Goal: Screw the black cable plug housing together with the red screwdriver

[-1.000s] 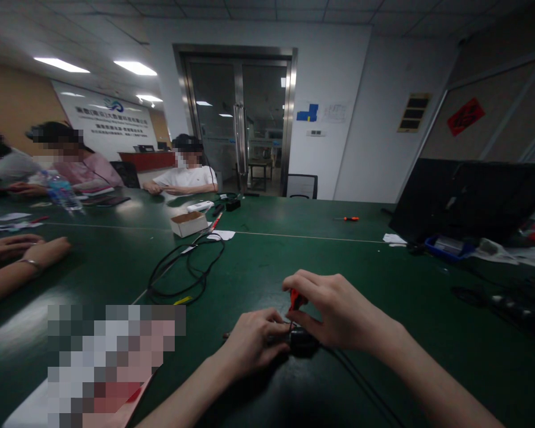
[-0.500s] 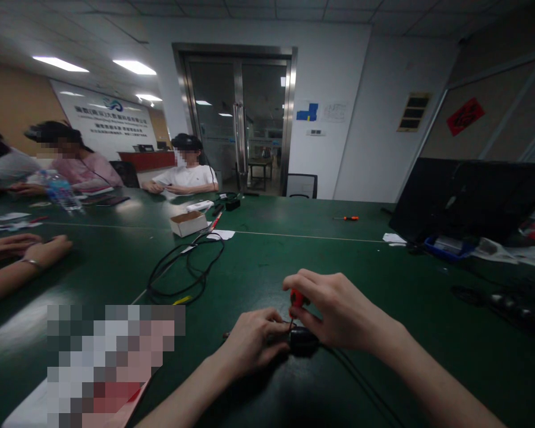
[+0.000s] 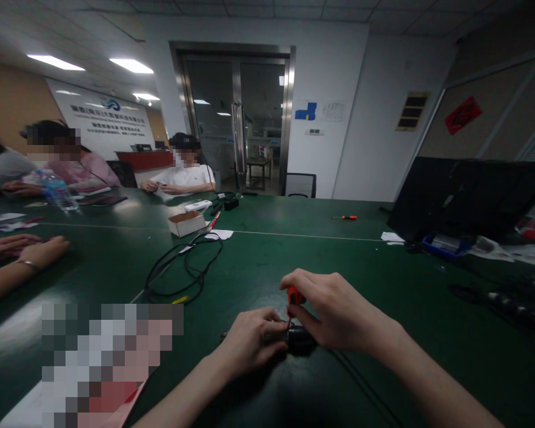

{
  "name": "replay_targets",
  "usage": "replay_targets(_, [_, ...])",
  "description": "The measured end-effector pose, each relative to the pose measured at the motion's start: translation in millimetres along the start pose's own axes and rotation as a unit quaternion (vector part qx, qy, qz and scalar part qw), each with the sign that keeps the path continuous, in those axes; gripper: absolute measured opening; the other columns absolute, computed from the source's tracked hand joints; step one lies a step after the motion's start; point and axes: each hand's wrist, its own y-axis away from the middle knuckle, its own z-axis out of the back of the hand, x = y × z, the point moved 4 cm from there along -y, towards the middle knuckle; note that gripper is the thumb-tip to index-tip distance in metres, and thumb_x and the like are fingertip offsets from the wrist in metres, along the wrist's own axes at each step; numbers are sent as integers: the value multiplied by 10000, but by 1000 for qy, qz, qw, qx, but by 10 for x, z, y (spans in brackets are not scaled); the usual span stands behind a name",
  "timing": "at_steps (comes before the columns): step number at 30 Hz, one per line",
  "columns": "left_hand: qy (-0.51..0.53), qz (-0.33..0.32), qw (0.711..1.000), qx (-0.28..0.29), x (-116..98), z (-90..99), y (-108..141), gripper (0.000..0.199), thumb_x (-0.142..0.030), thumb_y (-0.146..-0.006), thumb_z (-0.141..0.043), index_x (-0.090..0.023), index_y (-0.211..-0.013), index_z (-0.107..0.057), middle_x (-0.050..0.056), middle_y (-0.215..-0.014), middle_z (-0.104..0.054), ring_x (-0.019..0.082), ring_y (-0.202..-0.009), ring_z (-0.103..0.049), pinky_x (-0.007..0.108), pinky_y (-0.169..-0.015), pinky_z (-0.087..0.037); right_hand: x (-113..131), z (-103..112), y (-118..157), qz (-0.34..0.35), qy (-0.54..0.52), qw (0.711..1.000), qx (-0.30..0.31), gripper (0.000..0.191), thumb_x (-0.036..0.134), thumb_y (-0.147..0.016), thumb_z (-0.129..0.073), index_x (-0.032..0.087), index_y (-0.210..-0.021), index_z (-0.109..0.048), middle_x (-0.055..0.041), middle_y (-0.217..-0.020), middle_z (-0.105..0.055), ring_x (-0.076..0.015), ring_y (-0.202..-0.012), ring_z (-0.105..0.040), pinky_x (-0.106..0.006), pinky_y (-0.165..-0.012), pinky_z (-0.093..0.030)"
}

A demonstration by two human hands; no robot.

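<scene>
My right hand [image 3: 327, 306] is closed around the red-orange handle of a screwdriver [image 3: 294, 295], held upright with its shaft pointing down. The tip meets a small dark device [image 3: 299, 336] lying on the green table; what it touches there is too small to make out. From the left, my left hand [image 3: 257, 336] grips the near end of that device, thumb and fingers on either side. A black cable [image 3: 361, 380] runs from beneath my right hand toward the table's near edge.
A coiled black cable [image 3: 178, 273] and a small open cardboard box [image 3: 186, 224] lie left of centre. Another screwdriver [image 3: 348, 217] rests farther back. A black monitor [image 3: 468, 196] and a blue tray [image 3: 446, 246] stand right. A co-worker's hands [image 3: 40, 249] rest at left.
The whole view has shifted slightly. My hands stay in nearly the same place, with the screwdriver still upright on the device.
</scene>
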Motion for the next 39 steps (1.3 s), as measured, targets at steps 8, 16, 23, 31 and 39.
replay_targets(8, [-17, -1, 1000, -1, 21, -30, -7, 107, -302, -885, -670, -263, -953, -742, 17, -1020, -665, 204, -879, -649, 270, -764, -476, 22, -15, -29, 13, 117, 993, 11, 119, 283, -897, -658, 189, -906, -585, -4, -789, -588, -126, -591, -479, -266, -506, -248])
replay_targets(16, [4, -13, 1000, -4, 5, -9, -7, 136, -317, -908, -644, -286, -995, -744, 16, -1040, -676, 212, -909, -653, 272, -767, -474, 67, 24, -9, 3, -15, 999, 45, 212, 126, -877, -531, 160, -1086, -528, -50, -1021, -629, -142, -755, -572, -266, -598, -384])
replay_targets(23, [-7, -10, 1000, 0, 12, -8, 0, 113, -301, -892, -646, -261, -953, -732, 18, -1034, -667, 206, -889, -651, 271, -763, -478, 41, 13, -7, -13, 69, 997, 41, 150, 200, -914, -590, 189, -1059, -551, -22, -911, -631, -139, -672, -555, -263, -532, -292])
replay_targets(31, [-21, -8, 1000, 3, 17, -20, -1, 121, -313, -900, -642, -258, -950, -738, 25, -996, -668, 204, -850, -649, 266, -723, -465, 61, 60, -17, -20, 102, 994, 34, 119, 282, -923, -605, 177, -887, -563, -23, -844, -618, -144, -664, -539, -279, -545, -292])
replay_targets(39, [-3, -19, 1000, 3, 13, -9, -3, 129, -309, -909, -631, -256, -973, -729, 29, -1038, -672, 215, -890, -656, 270, -749, -475, 93, 66, 19, -28, 8, 998, 48, 170, 129, -885, -520, 166, -1048, -553, -42, -942, -653, -158, -759, -597, -271, -609, -374])
